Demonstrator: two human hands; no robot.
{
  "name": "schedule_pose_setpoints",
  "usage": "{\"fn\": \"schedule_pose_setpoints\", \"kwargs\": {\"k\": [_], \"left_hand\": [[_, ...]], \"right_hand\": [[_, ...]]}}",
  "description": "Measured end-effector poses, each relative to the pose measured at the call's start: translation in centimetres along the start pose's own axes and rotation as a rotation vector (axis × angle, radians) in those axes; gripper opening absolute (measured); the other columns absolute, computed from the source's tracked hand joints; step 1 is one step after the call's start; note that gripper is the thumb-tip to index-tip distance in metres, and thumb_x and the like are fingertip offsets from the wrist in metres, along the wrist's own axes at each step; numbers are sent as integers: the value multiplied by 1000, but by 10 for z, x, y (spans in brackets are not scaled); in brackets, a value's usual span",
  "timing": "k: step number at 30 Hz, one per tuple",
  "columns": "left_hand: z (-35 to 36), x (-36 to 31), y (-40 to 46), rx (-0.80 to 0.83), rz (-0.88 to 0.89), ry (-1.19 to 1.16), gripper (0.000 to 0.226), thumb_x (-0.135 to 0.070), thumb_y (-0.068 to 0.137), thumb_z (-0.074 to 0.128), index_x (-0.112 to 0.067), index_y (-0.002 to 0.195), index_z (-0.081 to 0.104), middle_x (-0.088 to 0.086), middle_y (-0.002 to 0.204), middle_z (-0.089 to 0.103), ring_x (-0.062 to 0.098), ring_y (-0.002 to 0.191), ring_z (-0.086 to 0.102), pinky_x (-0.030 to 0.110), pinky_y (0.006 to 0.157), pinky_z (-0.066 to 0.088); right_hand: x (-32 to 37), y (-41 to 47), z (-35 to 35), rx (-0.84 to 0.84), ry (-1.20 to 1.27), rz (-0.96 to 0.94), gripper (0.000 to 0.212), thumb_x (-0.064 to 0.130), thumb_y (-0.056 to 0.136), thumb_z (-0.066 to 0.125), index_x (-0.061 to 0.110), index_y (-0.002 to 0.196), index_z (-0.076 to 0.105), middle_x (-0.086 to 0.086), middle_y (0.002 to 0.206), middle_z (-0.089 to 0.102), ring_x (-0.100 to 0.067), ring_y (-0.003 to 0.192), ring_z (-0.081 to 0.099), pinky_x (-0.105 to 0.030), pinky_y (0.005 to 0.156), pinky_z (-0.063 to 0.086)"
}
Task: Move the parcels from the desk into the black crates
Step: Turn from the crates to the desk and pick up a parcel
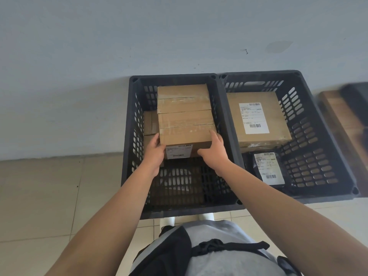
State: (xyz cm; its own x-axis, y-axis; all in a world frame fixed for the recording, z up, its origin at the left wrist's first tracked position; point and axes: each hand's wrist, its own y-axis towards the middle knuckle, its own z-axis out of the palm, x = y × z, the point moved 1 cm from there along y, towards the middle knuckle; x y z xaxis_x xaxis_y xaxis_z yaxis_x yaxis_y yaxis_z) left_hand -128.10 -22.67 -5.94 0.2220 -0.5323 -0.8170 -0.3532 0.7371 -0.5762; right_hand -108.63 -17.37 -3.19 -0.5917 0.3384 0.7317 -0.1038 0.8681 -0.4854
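Both hands grip 1 brown cardboard parcel (186,134) inside the left black crate (127,136): the left hand (154,151) has its fingers curled on the parcel's left near corner, the right hand (214,151) clamps the right near corner. The parcel lies against a second box (183,98) toward the crate's far edge. The right black crate (318,124) holds a labelled box (256,118) and a dark packet (268,168). Both crates sit on the floor (39,196).

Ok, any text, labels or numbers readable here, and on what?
No text is legible.
Held box, label: barcode, print too small.
Right crate's box, label: barcodes, print blurred.
Black parcel, label: barcodes, print blurred.
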Motion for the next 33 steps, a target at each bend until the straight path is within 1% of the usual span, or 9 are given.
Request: {"fn": "schedule_pose_setpoints", "kwargs": {"k": [9,11,14,18,23,25,27,31,33], "left_hand": [[-4,-4,-9,-17,-49,54,52,-15,108,50,-22,158,39,5,153,53,25,143,47,52,120,39],[-10,-9,-13,-33,-9,105,52,-18,107,55,-24,157,42,0,144,59,16,131,54,45,111,47],[-23,-14,-24,-46,98,143,53,-20,102,64,-31,151,48,-21,118,65,-6,104,58,25,80,51],[-30,-7,-38,-10,88,116,51,-20,103,62,-38,149,50,-20,119,65,0,105,63,28,73,54],[-18,21,-47,58,-38,217,49,-5,101,59,-50,122,55,-19,112,64,16,112,66,33,71,60],[-16,35,-47,56,-81,255,62,0,100,58,-45,142,48,-24,103,60,5,97,65,23,58,58],[-14,47,-47,68,-127,303,69,3,99,58,-35,154,41,-27,97,57,-3,88,59,19,56,53],[-7,57,-41,112,-191,350,71,9,98,56,-31,154,39,-25,98,58,14,112,62,18,63,45],[-3,55,-34,118,-204,349,75,11,97,54,-32,156,36,-20,105,62,12,108,60,19,63,45]], "right_hand": [[-1,-6,-9,11,137,76,84,8,99,68,30,163,19,-3,163,33,-29,147,38,-51,116,41],[0,-12,-13,-18,125,40,81,8,98,68,32,162,23,-2,161,31,-26,140,43,-45,110,48],[-4,-22,-23,-93,152,-24,78,9,97,69,38,158,30,4,150,33,-18,119,48,-32,88,55],[-13,-33,-27,-125,232,-36,76,8,98,66,41,157,32,5,146,42,-18,120,52,-48,97,56],[-29,-36,-11,-10,144,50,76,14,98,67,41,158,29,2,148,42,-15,106,59,-24,64,51],[-40,-33,-4,34,119,112,76,15,98,67,39,159,29,2,145,44,-10,94,60,-19,56,50],[-48,-31,2,59,103,176,75,13,99,64,36,161,29,2,141,47,-10,88,63,-18,52,50],[-56,-22,17,101,75,236,74,13,100,60,32,163,26,-5,155,39,-14,96,60,-23,58,48],[-53,-14,21,95,42,240,76,12,99,60,31,164,25,-5,163,30,-16,100,59,-24,61,47]]}}
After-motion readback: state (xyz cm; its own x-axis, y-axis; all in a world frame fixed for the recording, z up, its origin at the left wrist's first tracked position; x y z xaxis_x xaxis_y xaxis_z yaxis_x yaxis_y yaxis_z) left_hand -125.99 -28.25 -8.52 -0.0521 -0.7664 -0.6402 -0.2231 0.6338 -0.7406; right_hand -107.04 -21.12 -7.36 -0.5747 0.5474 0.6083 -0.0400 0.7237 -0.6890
